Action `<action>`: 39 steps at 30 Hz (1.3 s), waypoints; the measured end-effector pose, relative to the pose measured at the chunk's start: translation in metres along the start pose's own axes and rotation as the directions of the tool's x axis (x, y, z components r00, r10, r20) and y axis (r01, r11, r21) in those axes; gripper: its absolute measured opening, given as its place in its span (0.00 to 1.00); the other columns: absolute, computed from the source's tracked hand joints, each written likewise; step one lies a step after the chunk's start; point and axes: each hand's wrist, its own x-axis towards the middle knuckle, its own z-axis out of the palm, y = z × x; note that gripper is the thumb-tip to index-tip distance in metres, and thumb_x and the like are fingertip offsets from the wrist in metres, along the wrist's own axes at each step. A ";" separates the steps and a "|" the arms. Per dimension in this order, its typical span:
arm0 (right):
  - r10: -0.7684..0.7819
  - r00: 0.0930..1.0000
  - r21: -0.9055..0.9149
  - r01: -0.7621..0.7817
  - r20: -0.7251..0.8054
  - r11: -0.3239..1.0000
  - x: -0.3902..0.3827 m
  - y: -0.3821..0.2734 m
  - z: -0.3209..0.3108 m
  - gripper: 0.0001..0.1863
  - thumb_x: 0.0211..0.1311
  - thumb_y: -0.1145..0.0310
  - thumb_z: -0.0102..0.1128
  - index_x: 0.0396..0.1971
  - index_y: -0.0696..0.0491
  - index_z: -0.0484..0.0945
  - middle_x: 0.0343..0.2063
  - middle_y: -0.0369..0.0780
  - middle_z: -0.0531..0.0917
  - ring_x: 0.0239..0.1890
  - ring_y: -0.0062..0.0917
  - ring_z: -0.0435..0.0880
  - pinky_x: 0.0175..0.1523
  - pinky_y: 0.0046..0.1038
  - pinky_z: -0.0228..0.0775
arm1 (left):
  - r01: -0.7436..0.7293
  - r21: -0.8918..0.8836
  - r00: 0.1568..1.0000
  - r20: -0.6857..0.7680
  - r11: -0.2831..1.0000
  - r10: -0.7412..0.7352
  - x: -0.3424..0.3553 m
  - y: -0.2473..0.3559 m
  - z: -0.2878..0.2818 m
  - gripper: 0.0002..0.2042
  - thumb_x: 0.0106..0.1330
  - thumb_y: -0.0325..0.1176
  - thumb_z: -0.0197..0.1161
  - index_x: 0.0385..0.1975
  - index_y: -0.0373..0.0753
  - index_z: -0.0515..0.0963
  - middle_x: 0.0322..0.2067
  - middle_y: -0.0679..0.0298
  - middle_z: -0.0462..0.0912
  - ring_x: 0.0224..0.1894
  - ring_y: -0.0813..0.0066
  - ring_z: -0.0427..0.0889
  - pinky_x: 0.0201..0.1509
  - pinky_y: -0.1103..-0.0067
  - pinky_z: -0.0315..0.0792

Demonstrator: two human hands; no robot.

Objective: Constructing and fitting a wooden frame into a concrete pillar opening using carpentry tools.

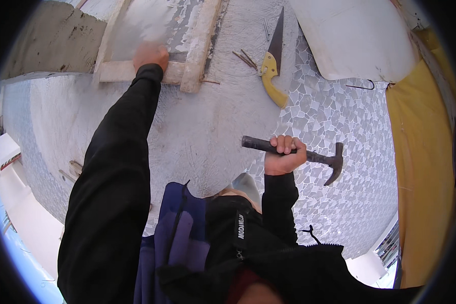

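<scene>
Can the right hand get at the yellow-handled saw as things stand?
Probably, but not freely: nothing visible lies between the right hand and the yellow-handled saw, yet its fingers are wrapped around the claw hammer, so it likely must let go first.

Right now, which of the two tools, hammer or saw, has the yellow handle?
The saw, lying on the pale surface. The hammer, held in the right hand, has a dark handle instead.

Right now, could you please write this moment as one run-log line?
left hand: at wooden frame, blurred | right hand: gripping hammer | handsaw: lying on pale surface
</scene>
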 end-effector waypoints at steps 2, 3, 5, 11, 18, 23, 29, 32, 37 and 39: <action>0.696 0.708 -0.204 -0.668 0.121 0.716 -0.033 0.083 -0.007 0.15 0.55 0.67 0.51 0.13 0.45 0.57 0.08 0.30 0.57 0.10 0.20 0.57 0.23 0.29 0.58 | -0.083 -0.043 0.995 -0.066 0.996 0.080 -0.003 0.010 0.007 0.17 0.62 0.43 0.50 0.38 0.41 0.82 0.45 0.53 0.80 0.50 0.52 0.77 0.54 0.63 0.70; 0.867 0.498 -0.431 -0.775 0.032 0.461 -0.034 0.102 0.000 0.15 0.55 0.67 0.53 0.14 0.46 0.59 0.08 0.30 0.58 0.08 0.19 0.57 0.19 0.29 0.57 | -0.062 -0.048 0.998 -0.024 0.997 0.061 -0.003 0.010 0.003 0.16 0.61 0.42 0.50 0.38 0.42 0.82 0.45 0.54 0.80 0.50 0.53 0.77 0.55 0.64 0.70; 0.823 0.568 -0.482 -0.717 0.014 0.503 -0.029 0.098 0.000 0.14 0.56 0.68 0.53 0.15 0.46 0.60 0.08 0.30 0.59 0.08 0.19 0.57 0.18 0.28 0.57 | -0.036 -0.050 0.999 -0.003 0.998 0.036 0.003 0.007 -0.002 0.15 0.61 0.42 0.51 0.38 0.44 0.82 0.45 0.55 0.79 0.50 0.54 0.76 0.55 0.65 0.69; 0.427 0.901 -0.390 -0.367 0.076 0.844 -0.007 -0.034 -0.006 0.14 0.57 0.69 0.51 0.15 0.47 0.59 0.08 0.31 0.57 0.07 0.18 0.56 0.15 0.27 0.57 | 0.016 -0.019 0.999 -0.045 1.000 -0.017 0.001 -0.011 0.008 0.12 0.59 0.40 0.55 0.39 0.52 0.84 0.45 0.61 0.78 0.50 0.60 0.77 0.56 0.68 0.69; -0.129 0.981 -0.020 0.133 0.144 0.991 0.027 -0.044 0.003 0.14 0.53 0.67 0.47 0.13 0.44 0.57 0.10 0.30 0.58 0.15 0.18 0.59 0.33 0.28 0.62 | 0.058 -0.031 0.998 0.028 0.998 -0.057 0.001 -0.007 0.002 0.12 0.58 0.40 0.54 0.38 0.51 0.82 0.40 0.62 0.81 0.47 0.61 0.78 0.52 0.67 0.70; 0.831 0.557 -0.386 -0.767 -0.001 0.513 -0.041 0.127 0.003 0.13 0.55 0.69 0.52 0.15 0.47 0.60 0.08 0.31 0.58 0.09 0.22 0.58 0.21 0.32 0.59 | 0.085 -0.136 0.993 0.092 0.987 -0.072 0.004 0.007 0.001 0.12 0.57 0.39 0.52 0.34 0.48 0.82 0.38 0.57 0.84 0.45 0.54 0.80 0.51 0.65 0.72; 0.406 0.910 -0.464 -0.328 0.078 0.823 -0.009 -0.016 -0.009 0.14 0.55 0.69 0.51 0.15 0.46 0.58 0.08 0.30 0.58 0.07 0.18 0.57 0.16 0.26 0.58 | 0.118 -0.059 0.987 0.121 0.991 -0.110 0.001 0.003 -0.007 0.12 0.59 0.41 0.51 0.34 0.48 0.82 0.39 0.58 0.84 0.45 0.55 0.80 0.50 0.66 0.72; -0.025 0.993 -0.318 0.062 0.117 0.946 0.023 -0.106 -0.009 0.14 0.58 0.69 0.47 0.15 0.45 0.58 0.08 0.29 0.58 0.08 0.15 0.57 0.17 0.22 0.57 | 0.115 -0.001 0.980 0.167 0.993 -0.113 0.001 -0.001 -0.008 0.13 0.59 0.42 0.51 0.35 0.49 0.81 0.39 0.57 0.84 0.45 0.54 0.81 0.49 0.66 0.72; -0.008 0.986 -0.043 0.016 0.169 0.999 0.028 -0.018 0.014 0.15 0.57 0.69 0.46 0.12 0.45 0.58 0.11 0.30 0.61 0.18 0.20 0.65 0.39 0.28 0.65 | 0.101 0.000 0.981 0.167 0.995 -0.100 0.001 0.000 -0.015 0.13 0.58 0.42 0.52 0.37 0.49 0.80 0.38 0.58 0.84 0.44 0.54 0.81 0.49 0.66 0.72; 0.623 0.776 -0.210 -0.595 0.102 0.776 -0.030 0.091 0.012 0.15 0.55 0.69 0.50 0.12 0.47 0.58 0.09 0.31 0.58 0.14 0.22 0.60 0.30 0.33 0.62 | 0.090 -0.022 0.983 0.161 0.996 -0.086 0.000 0.011 -0.004 0.12 0.58 0.42 0.52 0.36 0.49 0.80 0.38 0.58 0.84 0.44 0.55 0.81 0.49 0.66 0.72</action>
